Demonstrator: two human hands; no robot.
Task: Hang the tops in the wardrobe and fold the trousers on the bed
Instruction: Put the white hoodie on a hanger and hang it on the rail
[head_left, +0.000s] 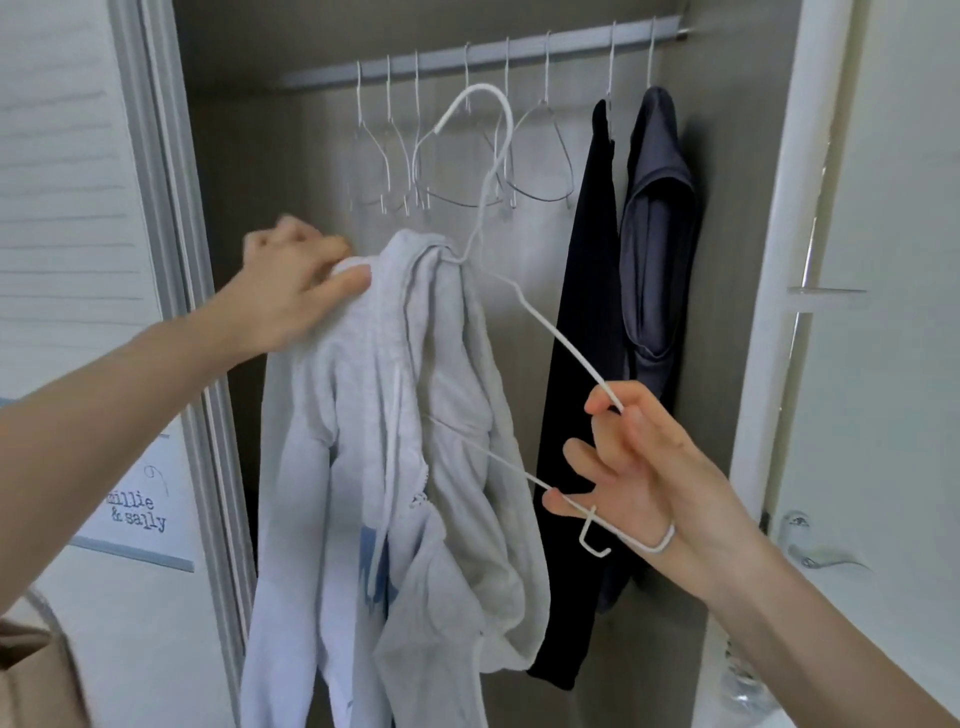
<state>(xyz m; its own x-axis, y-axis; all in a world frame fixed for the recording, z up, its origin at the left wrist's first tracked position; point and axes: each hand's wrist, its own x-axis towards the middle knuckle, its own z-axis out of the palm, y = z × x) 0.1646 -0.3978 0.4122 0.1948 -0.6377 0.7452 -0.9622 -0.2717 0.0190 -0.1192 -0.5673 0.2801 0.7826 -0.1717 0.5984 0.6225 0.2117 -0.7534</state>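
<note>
A light grey hoodie (395, 467) hangs half on a white wire hanger (550, 332), in front of the open wardrobe. My left hand (296, 291) grips the hoodie's shoulder at the hanger's left end. My right hand (639, 467) holds the bare right end of the hanger, fingers curled round its wires. The hanger's hook (483, 109) points up, below the wardrobe rail (467, 60) and apart from it. The hanger's left arm is hidden inside the hoodie.
Several bare wire hangers (415, 156) hang on the rail's left and middle. A black top (582, 364) and a dark grey top (660, 234) hang at the right. The wardrobe door frame (176, 260) stands left, a white door (883, 312) right.
</note>
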